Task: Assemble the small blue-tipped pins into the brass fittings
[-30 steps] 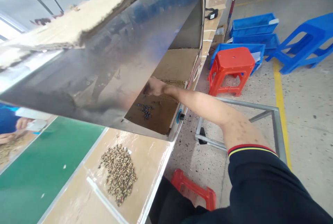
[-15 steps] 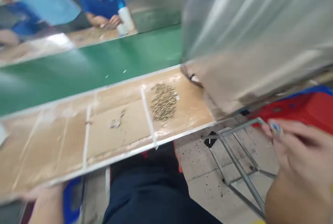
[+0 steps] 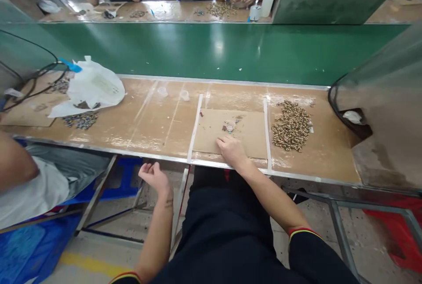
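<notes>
Our hands are apart: the left hand (image 3: 156, 177), loosely open, fingers curled, hangs before the long, glossy brown table (image 3: 158, 130); the right hand (image 3: 232, 150), its grip hidden, has moved from off the table onto the flat tan cardboard sheet (image 3: 253, 139). We judge work now centres there. Right of it lies the heap of brass-coloured pieces (image 3: 290, 125); just beyond our right hand, the small, round, pale piece (image 3: 230, 125).

Dark navy short sleeves (image 3: 321, 255), red and yellow cuff bands (image 3: 303, 231), dark trousers (image 3: 227, 200), forearm marking (image 3: 169, 203)
</notes>
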`<act>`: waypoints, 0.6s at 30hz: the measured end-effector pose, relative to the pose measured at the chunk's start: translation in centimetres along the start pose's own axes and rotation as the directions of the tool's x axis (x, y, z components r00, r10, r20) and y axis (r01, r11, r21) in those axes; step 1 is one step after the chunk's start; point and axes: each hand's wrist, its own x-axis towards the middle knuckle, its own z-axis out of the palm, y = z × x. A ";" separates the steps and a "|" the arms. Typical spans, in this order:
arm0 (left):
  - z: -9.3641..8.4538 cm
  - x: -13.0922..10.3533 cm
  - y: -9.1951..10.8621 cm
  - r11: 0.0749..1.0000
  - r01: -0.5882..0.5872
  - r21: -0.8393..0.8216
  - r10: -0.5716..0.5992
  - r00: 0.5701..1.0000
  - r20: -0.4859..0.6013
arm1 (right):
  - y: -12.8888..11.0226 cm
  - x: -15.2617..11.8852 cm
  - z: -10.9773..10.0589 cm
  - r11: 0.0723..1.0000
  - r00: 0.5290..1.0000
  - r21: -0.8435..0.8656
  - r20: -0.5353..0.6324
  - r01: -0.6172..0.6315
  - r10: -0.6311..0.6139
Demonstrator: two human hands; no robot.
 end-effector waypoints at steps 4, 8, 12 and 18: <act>-2.2 -3.1 -0.3 0.902 -0.410 0.137 0.398 0.911 0.106 | 0.7 -0.4 -0.1 0.999 1.000 -0.048 0.006 0.020 -0.020; -1.3 -4.4 1.9 0.630 -0.772 0.086 0.701 0.613 0.364 | 2.5 -3.4 -1.8 0.987 0.929 0.010 -0.339 0.159 -0.146; 3.1 -4.8 4.8 0.533 -0.832 -0.152 0.663 0.299 0.686 | 4.1 -4.5 -4.9 0.994 0.763 0.042 -0.644 0.098 -0.048; 10.7 -6.1 7.3 0.426 -0.897 -0.116 0.360 0.050 0.932 | 5.3 -0.4 -11.8 0.966 0.616 0.075 -0.782 0.248 -0.097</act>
